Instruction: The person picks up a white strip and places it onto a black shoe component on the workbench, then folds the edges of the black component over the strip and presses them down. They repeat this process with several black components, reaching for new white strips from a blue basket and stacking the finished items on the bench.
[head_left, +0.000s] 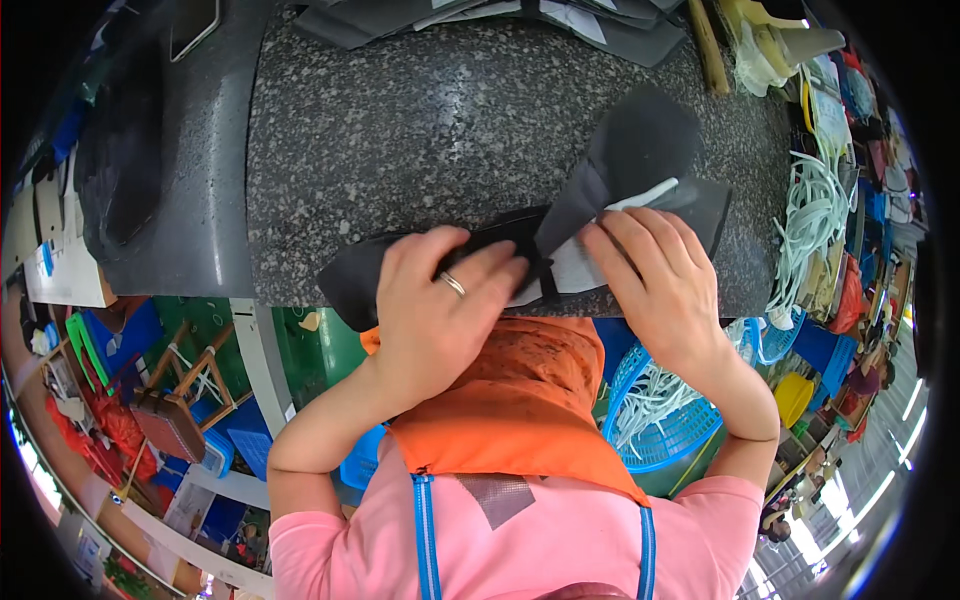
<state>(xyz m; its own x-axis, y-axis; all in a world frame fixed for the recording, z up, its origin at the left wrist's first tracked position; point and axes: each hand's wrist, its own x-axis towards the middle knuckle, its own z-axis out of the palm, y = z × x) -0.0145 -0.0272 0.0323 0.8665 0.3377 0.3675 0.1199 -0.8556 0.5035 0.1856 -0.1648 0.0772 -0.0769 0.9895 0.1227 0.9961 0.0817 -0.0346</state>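
A dark, flexible sheet piece with a pale grey underside lies folded across the near edge of the speckled stone tabletop. It looks like leather or synthetic sheet; I cannot tell which. My left hand wears a ring and presses curled fingers onto its left half, fingertips near a black seam or fold. On the right half, my right hand grips the piece with fingers together. A short white cord sticks out just beyond those fingers. Both thumbs are mostly hidden.
More dark cut pieces are stacked at the far edge. A wooden-handled tool lies far right, beside pale cords hanging over the edge. Below right stands a blue basket of white cords. A phone rests far left.
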